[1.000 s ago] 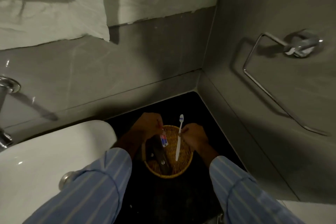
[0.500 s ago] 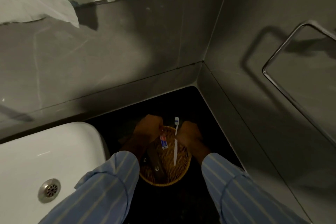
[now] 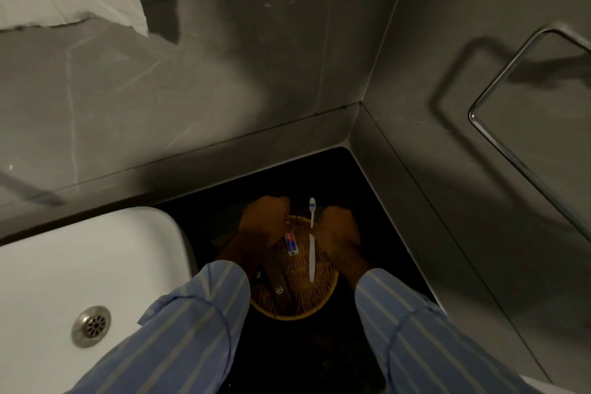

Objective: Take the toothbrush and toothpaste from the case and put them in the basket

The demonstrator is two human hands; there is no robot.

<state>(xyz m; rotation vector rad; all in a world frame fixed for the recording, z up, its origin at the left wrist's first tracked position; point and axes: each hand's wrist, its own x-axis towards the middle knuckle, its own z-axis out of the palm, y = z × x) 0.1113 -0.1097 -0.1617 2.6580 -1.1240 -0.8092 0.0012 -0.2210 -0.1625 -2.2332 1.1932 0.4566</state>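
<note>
A round woven basket [image 3: 297,317] sits on the black counter in the corner. My left hand [image 3: 265,221] is closed on the top end of a small red, white and blue toothpaste tube [image 3: 291,244], which hangs over the basket. My right hand [image 3: 337,227] pinches a white toothbrush [image 3: 312,253] near its neck. The handle lies over the basket and the blue-tipped head pokes past the far rim. A dark case [image 3: 278,285] lies in the basket's left half, partly hidden by my left sleeve.
A white sink [image 3: 64,265] with a metal drain [image 3: 91,325] is on the left, close to the basket. Grey tiled walls meet in a corner behind it. A chrome towel bar [image 3: 499,80] is fixed to the right wall.
My view has tilted down and to the left, so the sink drain now shows. Both hands stay over the basket's far rim with the toothpaste and toothbrush, and the brush handle sits lower over the weave.
</note>
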